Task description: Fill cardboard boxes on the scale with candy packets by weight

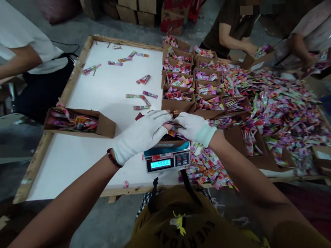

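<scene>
A cardboard box (172, 143) filled with small colourful packets (173, 130) sits on a digital scale (167, 161) with a lit blue display. My left hand (144, 134), in a white glove, reaches over the box from the left, its fingers stretched out and thumb apart. From the right, my gloved right hand (194, 128) touches the packets on top, with fingers slightly bent and apart. Both hands cover much of the box. One packet (160, 156) lies at the scale's front, just above the display.
Another filled box (78, 123) stands at the table's left edge. Rows of filled boxes (177, 79) stand behind the scale. A large heap of packets (278, 103) spreads to the right, beside a partly filled box (248, 143). Co-workers (233, 35) are across the table and at left.
</scene>
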Motion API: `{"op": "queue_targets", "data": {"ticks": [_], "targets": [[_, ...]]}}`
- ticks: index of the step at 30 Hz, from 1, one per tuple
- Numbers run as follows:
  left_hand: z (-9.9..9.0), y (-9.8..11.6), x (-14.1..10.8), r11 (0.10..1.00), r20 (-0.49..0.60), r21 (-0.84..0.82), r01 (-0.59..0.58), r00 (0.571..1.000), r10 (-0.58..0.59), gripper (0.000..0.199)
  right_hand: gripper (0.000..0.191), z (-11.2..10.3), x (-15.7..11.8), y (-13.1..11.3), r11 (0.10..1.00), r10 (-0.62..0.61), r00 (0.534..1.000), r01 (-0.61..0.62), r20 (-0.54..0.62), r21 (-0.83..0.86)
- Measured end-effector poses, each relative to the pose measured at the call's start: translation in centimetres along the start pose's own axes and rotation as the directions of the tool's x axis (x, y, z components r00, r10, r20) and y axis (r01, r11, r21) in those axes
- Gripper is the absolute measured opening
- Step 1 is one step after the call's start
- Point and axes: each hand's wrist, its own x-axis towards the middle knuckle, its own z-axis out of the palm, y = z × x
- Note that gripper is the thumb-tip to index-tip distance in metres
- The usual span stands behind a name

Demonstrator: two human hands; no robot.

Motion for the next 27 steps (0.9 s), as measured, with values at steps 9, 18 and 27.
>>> {"op": "queue_targets", "data": {"ticks": [9,18,27], "targets": [[0.5,0.0,-0.2,0.999,0.068,0.015,0.031,0.997,-0.032,0.049,0.04,0.9,0.2,-0.1,0.999,0.033,0.999,-0.033,-0.012,0.013],[5.5,2.7,-1.8,0.937,0.487,0.307,0.165,0.819,-0.304,0.055,0.034,2.5,-0.2,6.8,0.986,0.129,0.973,-0.105,-0.19,0.129],[2.4,-3.2,-13.8,0.901,0.352,0.276,0.334,0.838,-0.418,0.075,0.04,6.6,4.4,17.1,0.861,0.503,0.864,-0.502,-0.003,-0.086]]}}
